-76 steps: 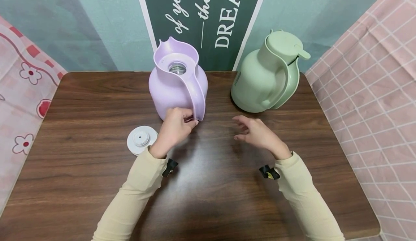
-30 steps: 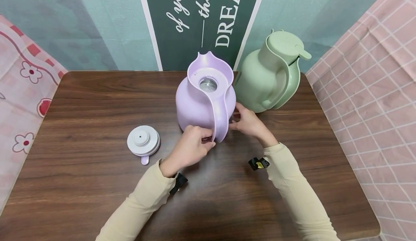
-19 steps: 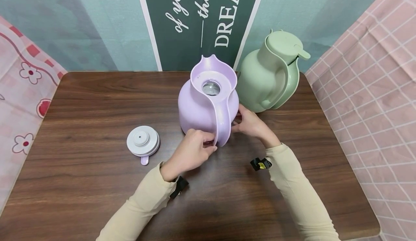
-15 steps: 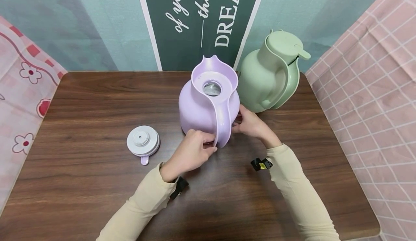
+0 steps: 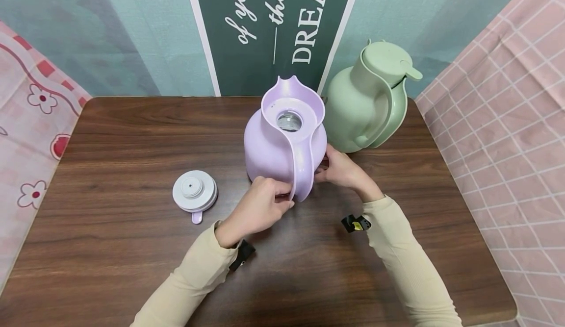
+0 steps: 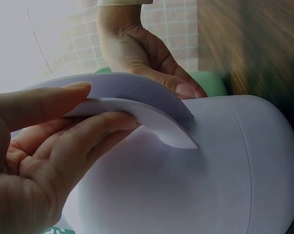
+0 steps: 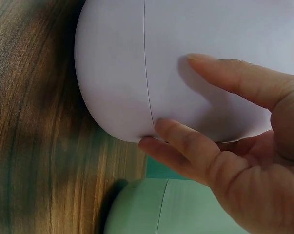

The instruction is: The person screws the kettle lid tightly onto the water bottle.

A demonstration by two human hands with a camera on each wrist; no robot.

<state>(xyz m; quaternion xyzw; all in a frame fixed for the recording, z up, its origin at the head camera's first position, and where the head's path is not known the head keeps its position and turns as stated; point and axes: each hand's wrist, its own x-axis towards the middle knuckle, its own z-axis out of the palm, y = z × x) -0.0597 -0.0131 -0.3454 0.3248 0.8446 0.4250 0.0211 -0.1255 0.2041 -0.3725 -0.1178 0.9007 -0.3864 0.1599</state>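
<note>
A lilac thermos jug [image 5: 267, 150] stands upright with its top uncovered, showing the round glass mouth [image 5: 289, 121]. My left hand [image 5: 260, 204] pinches the lower part of its handle [image 5: 303, 165]; in the left wrist view the thumb lies on one side of the handle's edge and the fingers on the other. My right hand [image 5: 346, 172] is at the jug's right side. In the right wrist view its extended fingertips [image 7: 168, 126] touch the lower body, with the thumb spread apart from them. Left of the jug, a white stopper lid [image 5: 194, 192] with a lilac tab lies on the table.
Close behind the right hand stands a green thermos jug [image 5: 353, 111], its lid on. Both jugs are on a brown wooden table [image 5: 123, 145]. A lettered cloth backdrop [image 5: 282, 18] hangs behind, and a pink checked cloth [image 5: 494, 136] borders the right side.
The lilac jug has shifted right and nearer to me, with my left hand on its handle throughout. My right hand has come to its side. Over the last half second the jug has barely moved.
</note>
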